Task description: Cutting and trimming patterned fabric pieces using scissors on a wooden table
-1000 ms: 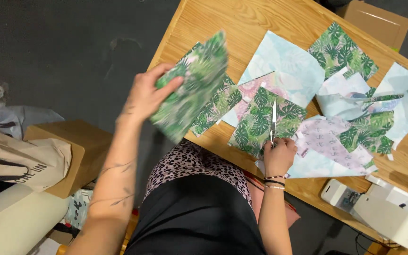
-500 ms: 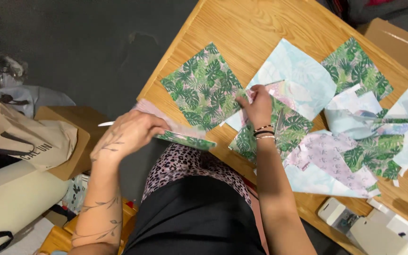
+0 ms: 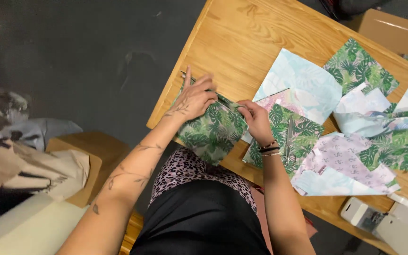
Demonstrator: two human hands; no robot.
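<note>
A folded piece of green leaf-print fabric (image 3: 213,133) lies at the near left corner of the wooden table (image 3: 242,42). My left hand (image 3: 193,97) presses flat on its upper left part, fingers spread. My right hand (image 3: 255,119) pinches the fabric's right edge. A pair of scissors (image 3: 289,133) rests on another leaf-print piece (image 3: 303,134) just right of my right hand. A thin grey tool tip sticks out beside my left fingers.
Several cut fabric squares, pale blue (image 3: 298,85), green leaf (image 3: 360,66) and pink (image 3: 341,158), cover the table's right half. A white sewing machine (image 3: 383,222) sits at the near right. A cardboard box (image 3: 390,30) stands beyond the table. Paper bags (image 3: 38,170) lie on the floor at left.
The leaf-print fabric went from held up in my left hand to lying folded on the table corner. My right hand left the scissors on the table and moved to the fabric's edge.
</note>
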